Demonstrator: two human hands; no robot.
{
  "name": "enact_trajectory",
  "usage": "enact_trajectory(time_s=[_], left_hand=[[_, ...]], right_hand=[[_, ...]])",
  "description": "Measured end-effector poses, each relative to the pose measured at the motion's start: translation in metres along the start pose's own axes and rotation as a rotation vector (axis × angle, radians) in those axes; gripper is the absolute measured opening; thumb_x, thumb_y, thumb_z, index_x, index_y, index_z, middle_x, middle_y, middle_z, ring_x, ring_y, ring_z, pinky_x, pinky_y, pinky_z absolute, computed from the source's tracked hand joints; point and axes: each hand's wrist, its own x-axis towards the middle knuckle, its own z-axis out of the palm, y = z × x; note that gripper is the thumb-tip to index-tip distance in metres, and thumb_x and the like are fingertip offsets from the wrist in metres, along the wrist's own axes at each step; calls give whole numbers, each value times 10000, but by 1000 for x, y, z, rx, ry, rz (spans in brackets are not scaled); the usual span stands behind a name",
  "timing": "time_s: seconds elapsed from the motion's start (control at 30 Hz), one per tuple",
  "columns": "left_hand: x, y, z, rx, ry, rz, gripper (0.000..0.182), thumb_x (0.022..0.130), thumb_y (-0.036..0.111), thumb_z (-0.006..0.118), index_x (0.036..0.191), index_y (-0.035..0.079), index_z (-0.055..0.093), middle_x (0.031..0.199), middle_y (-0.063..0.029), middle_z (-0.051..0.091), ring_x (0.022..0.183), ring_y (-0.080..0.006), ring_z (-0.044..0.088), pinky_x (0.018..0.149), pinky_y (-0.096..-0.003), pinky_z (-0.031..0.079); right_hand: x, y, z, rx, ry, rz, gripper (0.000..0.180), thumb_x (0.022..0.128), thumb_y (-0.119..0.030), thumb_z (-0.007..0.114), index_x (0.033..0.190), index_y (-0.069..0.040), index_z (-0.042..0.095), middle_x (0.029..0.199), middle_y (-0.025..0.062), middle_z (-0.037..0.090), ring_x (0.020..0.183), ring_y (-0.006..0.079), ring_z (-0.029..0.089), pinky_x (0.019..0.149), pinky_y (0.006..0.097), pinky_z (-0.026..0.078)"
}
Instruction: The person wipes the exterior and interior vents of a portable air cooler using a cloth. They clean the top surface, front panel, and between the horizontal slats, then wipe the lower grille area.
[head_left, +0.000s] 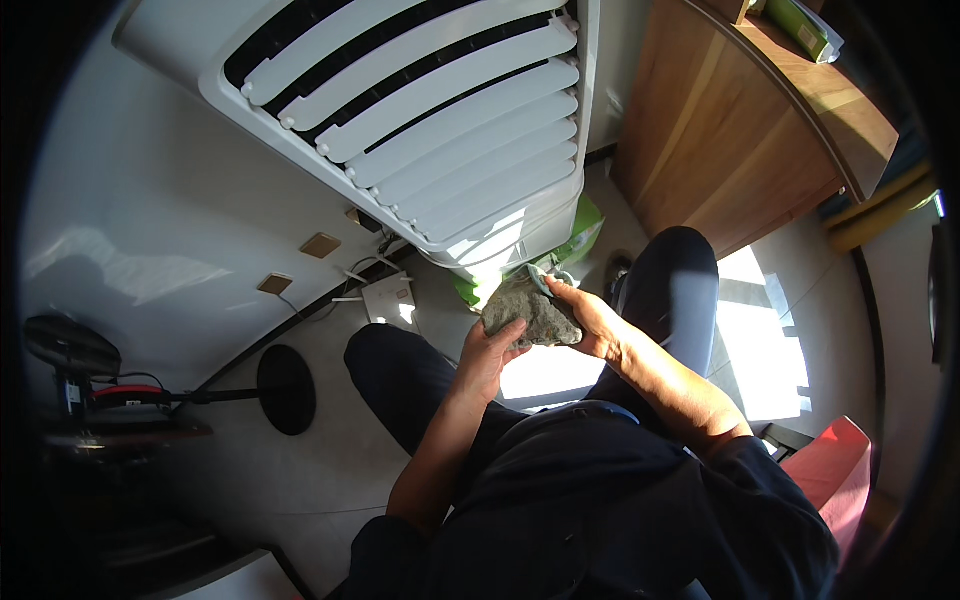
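Note:
A rough grey-green stone (529, 311) is held up between both hands, above the gap between my knees. My left hand (486, 360) grips its lower left side, the thumb lying across the front face. At the right end, my right hand (592, 315) holds the stone's edge and pinches a pale blue-green cloth or pad (549, 281) against its top right corner. The fingers behind the stone are largely hidden.
A large white air conditioner unit (465, 135) with louvres stands ahead, green bags (589, 229) at its base. A wooden desk (720, 112) is at the right. A white router (388, 298) lies on the floor, and a round black stand base (286, 390) is at the left.

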Motion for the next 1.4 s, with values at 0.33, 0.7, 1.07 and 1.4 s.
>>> enact_trajectory(time_s=[0.33, 0.7, 1.07, 1.4], left_hand=[[-46, 65, 19, 289, -221, 192, 378, 1000, 109, 700, 1335, -37, 605, 1194, -74, 695, 1040, -123, 665, 964, -299, 532], [-50, 77, 33, 53, -213, 354, 278, 1052, 172, 658, 1272, 3, 676, 1113, -53, 712, 1024, -92, 651, 903, -275, 541], [-2, 127, -39, 420, 254, 834, 367, 1051, 232, 672, 1346, 35, 579, 1036, 2, 616, 881, -69, 583, 774, -231, 479], [74, 101, -50, 375, 274, 1050, 551, 1082, 427, 574, 1465, 38, 494, 1264, -110, 599, 1151, -207, 591, 1012, -384, 470]], right_hand=[[-44, -20, 5, -1048, 181, -1033, 568, 931, -310, 814, 1374, -12, 621, 1283, 173, 693, 1199, 297, 668, 1017, 404, 520], [-55, -1, 59, -608, -332, -696, 754, 988, -375, 750, 1581, -27, 440, 1352, 130, 650, 1218, 191, 617, 1063, 335, 480], [-74, -111, 94, -1650, 838, -1675, 509, 804, -60, 794, 1301, -93, 695, 937, 79, 660, 792, 287, 696, 675, 375, 564], [-25, -61, 158, -1959, 749, -1517, 519, 828, -85, 765, 1327, -7, 645, 969, 108, 619, 753, 280, 693, 629, 393, 568]])
